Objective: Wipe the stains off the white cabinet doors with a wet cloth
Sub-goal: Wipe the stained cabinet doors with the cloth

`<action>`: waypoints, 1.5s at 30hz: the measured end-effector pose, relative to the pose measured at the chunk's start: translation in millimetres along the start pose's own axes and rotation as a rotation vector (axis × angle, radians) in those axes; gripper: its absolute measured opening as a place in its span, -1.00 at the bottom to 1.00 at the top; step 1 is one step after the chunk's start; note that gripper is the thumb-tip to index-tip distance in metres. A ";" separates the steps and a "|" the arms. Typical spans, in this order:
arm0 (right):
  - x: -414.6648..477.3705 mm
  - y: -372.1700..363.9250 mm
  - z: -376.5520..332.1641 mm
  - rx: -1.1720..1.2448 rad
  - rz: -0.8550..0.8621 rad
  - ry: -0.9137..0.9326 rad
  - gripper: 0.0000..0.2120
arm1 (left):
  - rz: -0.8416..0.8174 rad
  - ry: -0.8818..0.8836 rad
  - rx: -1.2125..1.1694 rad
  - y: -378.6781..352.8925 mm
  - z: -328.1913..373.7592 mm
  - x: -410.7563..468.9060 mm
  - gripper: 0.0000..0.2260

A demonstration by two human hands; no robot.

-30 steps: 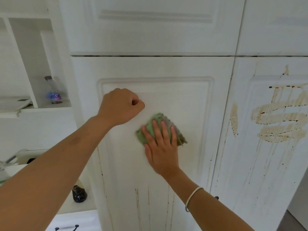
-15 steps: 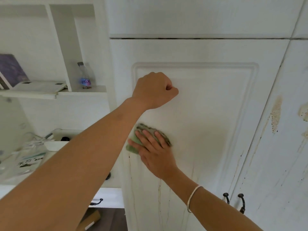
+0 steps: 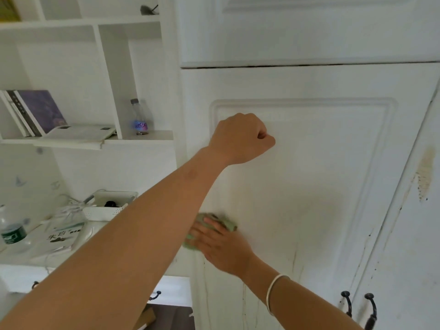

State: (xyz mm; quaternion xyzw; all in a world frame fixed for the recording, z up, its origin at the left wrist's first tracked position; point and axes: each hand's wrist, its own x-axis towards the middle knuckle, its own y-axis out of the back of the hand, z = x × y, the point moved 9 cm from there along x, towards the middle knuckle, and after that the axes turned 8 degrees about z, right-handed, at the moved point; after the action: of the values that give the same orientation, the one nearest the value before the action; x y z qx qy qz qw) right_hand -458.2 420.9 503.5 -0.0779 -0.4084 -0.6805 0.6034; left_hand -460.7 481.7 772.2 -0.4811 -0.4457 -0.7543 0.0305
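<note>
Cloth [image 3: 228,222] sits under flat-fingered right hand [image 3: 223,248] on cabinet door [image 3: 321,175], half hidden by forearm [image 3: 142,234] of fisted left hand [image 3: 240,139]; bottle [image 3: 139,117] nearby.

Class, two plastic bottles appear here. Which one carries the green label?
The lower bottle at the far left edge; the shelf bottle, higher up, wears a blue-and-pink label instead.

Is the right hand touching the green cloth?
Touching. Head view: right hand lies flat on the green cloth, pressing it against the cabinet door.
</note>
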 end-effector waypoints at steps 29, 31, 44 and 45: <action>-123.8 60.5 140.5 -0.105 0.336 -1.004 -0.48 | -0.020 0.039 0.017 0.6 -1.5 0.1 -0.68; -139.0 61.2 145.2 -0.025 0.389 -1.103 -0.50 | -0.016 0.045 0.023 0.8 -1.9 0.3 -0.68; -147.9 92.2 114.3 1.015 0.361 -1.663 -0.23 | -0.028 0.139 0.022 -0.5 -10.4 -0.9 -0.70; -151.6 89.4 108.6 1.116 0.277 -1.739 -0.37 | -0.024 0.156 0.028 0.7 -12.4 -1.3 -0.69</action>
State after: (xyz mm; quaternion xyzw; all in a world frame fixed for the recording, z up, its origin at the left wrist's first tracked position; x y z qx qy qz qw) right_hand -381.7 611.9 525.1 -0.2977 -0.9461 -0.0288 0.1241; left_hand -468.4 472.2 770.0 -0.4150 -0.4581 -0.7836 0.0629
